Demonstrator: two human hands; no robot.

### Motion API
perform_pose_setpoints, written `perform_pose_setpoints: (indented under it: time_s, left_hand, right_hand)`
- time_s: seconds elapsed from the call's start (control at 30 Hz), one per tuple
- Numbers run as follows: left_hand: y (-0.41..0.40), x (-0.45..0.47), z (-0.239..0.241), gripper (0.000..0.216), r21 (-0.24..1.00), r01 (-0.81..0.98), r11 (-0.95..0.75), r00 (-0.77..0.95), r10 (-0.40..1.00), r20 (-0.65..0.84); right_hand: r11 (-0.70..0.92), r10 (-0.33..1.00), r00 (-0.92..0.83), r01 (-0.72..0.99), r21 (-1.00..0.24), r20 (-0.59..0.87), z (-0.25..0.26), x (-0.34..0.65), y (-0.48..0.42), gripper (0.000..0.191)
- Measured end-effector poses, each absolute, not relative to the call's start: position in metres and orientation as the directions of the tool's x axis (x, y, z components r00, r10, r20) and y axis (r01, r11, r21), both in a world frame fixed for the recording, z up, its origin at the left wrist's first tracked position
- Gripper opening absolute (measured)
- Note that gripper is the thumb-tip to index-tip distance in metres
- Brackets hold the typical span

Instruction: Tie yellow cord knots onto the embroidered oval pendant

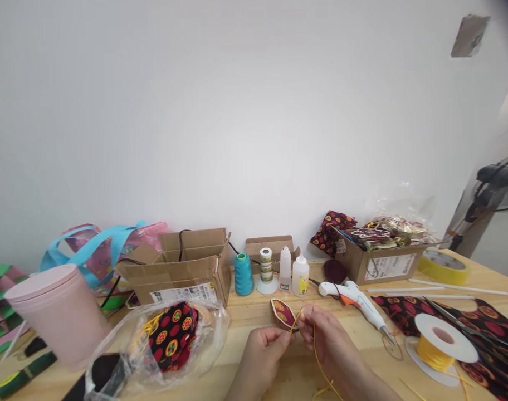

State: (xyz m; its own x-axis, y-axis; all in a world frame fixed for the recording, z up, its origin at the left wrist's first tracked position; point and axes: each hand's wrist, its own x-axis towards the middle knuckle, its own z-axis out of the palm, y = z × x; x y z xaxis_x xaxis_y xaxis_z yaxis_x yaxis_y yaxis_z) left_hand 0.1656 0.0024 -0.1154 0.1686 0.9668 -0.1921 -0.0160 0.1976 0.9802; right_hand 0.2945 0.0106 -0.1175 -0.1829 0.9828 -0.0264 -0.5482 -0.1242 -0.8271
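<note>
Lower left of the frame: a pink tub (62, 317) stands on the wooden table (254, 317). Just right of it lies a clear plastic bag (124, 356) that holds patterned fabric. An open cardboard box (187, 267) sits behind the bag.

Lower centre: the left hand (264, 351) has its fingers drawn narrow and pinches the lower edge of the fabric piece (282, 312). The piece is a small pointed oval. Its long axis runs from upper left to lower right, and it stands just above and between both hands. The left hand is slightly nearer to it.

Right of centre: the right hand (327, 337) is also closed narrow and pinches the yellow cord (321, 362) where the cord meets the right end of the piece. The cord trails down toward the bottom edge of the frame.

Right: a glue gun (356, 303) lies near the right hand, nozzle toward the lower right. A cord spool (440, 342) lies further right, well apart.
</note>
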Motion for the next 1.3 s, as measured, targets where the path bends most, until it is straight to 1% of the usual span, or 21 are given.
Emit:
perform_pose_setpoints:
  time_s: [0.1,0.23,0.3,0.37,0.43,0.47,0.53,0.6,0.7,0.8,0.9,1.0,1.07,1.17,1.23,1.3]
  left_hand:
    - [0.0,0.166,-0.11,0.04,0.965,-0.027,0.259,0.141,0.957,-0.253]
    - [-0.001,0.167,-0.108,0.04,0.962,-0.037,0.271,0.127,0.956,-0.264]
    - [-0.001,0.167,-0.11,0.039,0.958,-0.046,0.284,0.117,0.954,-0.277]
    - [0.0,0.166,-0.114,0.038,0.953,-0.068,0.295,0.124,0.95,-0.286]
    - [0.001,0.166,-0.116,0.037,0.958,-0.083,0.275,0.143,0.954,-0.262]
    - [0.001,0.166,-0.117,0.036,0.961,-0.088,0.262,0.154,0.957,-0.247]
    - [0.0,0.166,-0.115,0.033,0.963,-0.09,0.253,0.173,0.956,-0.235]
    - [-0.001,0.166,-0.112,0.03,0.953,-0.107,0.282,0.185,0.948,-0.26]
    - [-0.002,0.165,-0.108,0.022,0.941,-0.131,0.312,0.18,0.941,-0.287]
    - [-0.002,0.164,-0.108,0.017,0.939,-0.123,0.321,0.208,0.934,-0.292]
    - [-0.002,0.164,-0.11,0.019,0.952,-0.119,0.281,0.256,0.935,-0.244]
    - [-0.001,0.166,-0.111,0.03,0.964,-0.152,0.218,0.25,0.952,-0.176]
    - [0.0,0.166,-0.111,0.033,0.959,-0.152,0.241,0.205,0.956,-0.208]
    - [0.0,0.164,-0.112,0.032,0.947,-0.144,0.288,0.15,0.952,-0.266]
    - [0.001,0.162,-0.114,0.032,0.95,-0.134,0.283,0.153,0.953,-0.262]
    - [0.002,0.16,-0.115,0.03,0.953,-0.127,0.276,0.157,0.954,-0.256]
  right_hand:
    - [-0.216,0.969,-0.216,-0.523,-0.825,-0.117,-0.115,0.298,0.011,0.018]
    - [-0.331,0.939,-0.277,-0.564,-0.757,-0.204,-0.112,0.303,0.009,0.017]
    - [-0.382,0.919,-0.324,-0.589,-0.712,-0.225,-0.11,0.304,0.007,0.015]
    - [-0.394,0.911,-0.345,-0.574,-0.718,-0.225,-0.109,0.303,0.006,0.012]
    - [-0.34,0.928,-0.316,-0.498,-0.798,-0.198,-0.108,0.3,0.005,0.012]
    - [-0.293,0.939,-0.299,-0.429,-0.855,-0.171,-0.108,0.298,0.004,0.012]
    - [-0.17,0.957,-0.273,-0.25,-0.953,-0.099,-0.109,0.294,0.003,0.015]
    - [-0.034,0.97,-0.244,-0.061,-0.998,-0.018,-0.112,0.29,0.002,0.017]
    - [0.162,0.972,-0.202,0.183,-0.97,0.124,-0.117,0.288,0.001,0.016]
    - [0.286,0.954,-0.191,0.344,-0.895,0.231,-0.123,0.29,0.002,0.014]
    - [0.348,0.936,-0.204,0.432,-0.832,0.286,-0.125,0.293,0.003,0.016]
    - [0.374,0.927,-0.227,0.493,-0.785,0.299,-0.124,0.294,0.004,0.019]
    - [0.36,0.933,-0.222,0.508,-0.783,0.285,-0.121,0.294,0.003,0.019]
    - [0.312,0.948,-0.21,0.476,-0.822,0.238,-0.118,0.293,0.002,0.017]
    - [0.254,0.962,-0.206,0.46,-0.851,0.176,-0.118,0.293,0.001,0.014]
    - [0.196,0.971,-0.213,0.462,-0.865,0.106,-0.118,0.293,0.001,0.015]
